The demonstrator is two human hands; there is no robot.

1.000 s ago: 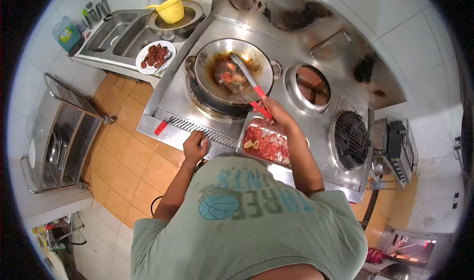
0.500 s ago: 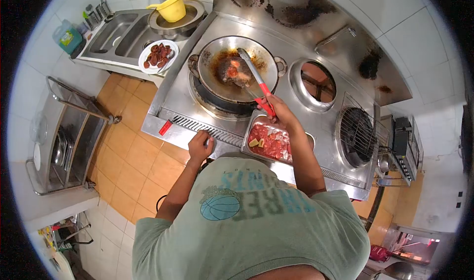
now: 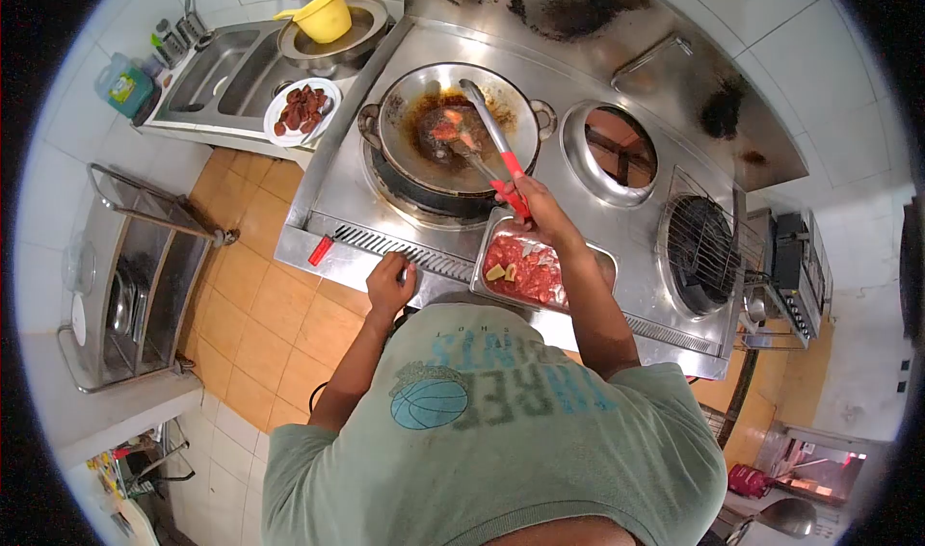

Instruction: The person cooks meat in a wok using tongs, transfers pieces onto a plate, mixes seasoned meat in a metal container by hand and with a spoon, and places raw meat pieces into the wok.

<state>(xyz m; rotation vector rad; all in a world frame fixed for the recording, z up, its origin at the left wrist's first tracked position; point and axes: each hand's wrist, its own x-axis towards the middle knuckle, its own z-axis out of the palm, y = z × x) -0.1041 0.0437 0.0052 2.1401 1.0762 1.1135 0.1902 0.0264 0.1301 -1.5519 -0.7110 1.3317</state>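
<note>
In the head view, my right hand [image 3: 534, 206] is closed around the red handles of metal tongs [image 3: 491, 128]. Their tips reach into a wok [image 3: 397, 151] with two loop handles, over dark oil and a few reddish-brown pieces of meat [image 3: 445, 130]. Whether the tips pinch a piece is unclear. Below my right forearm stands a metal tray [image 3: 479, 274] of raw red meat [image 3: 525, 274] with two yellowish pieces. My left hand [image 3: 390, 283] rests at the stove's front edge, fingers curled, with nothing seen in them.
A white plate [image 3: 273, 133] of browned meat and a spoon stands left, beside the sinks [image 3: 252, 76]. A yellow dipper [image 3: 326, 18] sits on a metal pan. Right of the wok are an open burner ring [image 3: 578, 160] and a grate [image 3: 708, 247]. A red object [image 3: 321, 250] lies near the stove's edge.
The tongs' tips have shifted slightly toward the wok's far left, and the meat pieces have moved under them. My left hand stays put. The view has tilted slightly.
</note>
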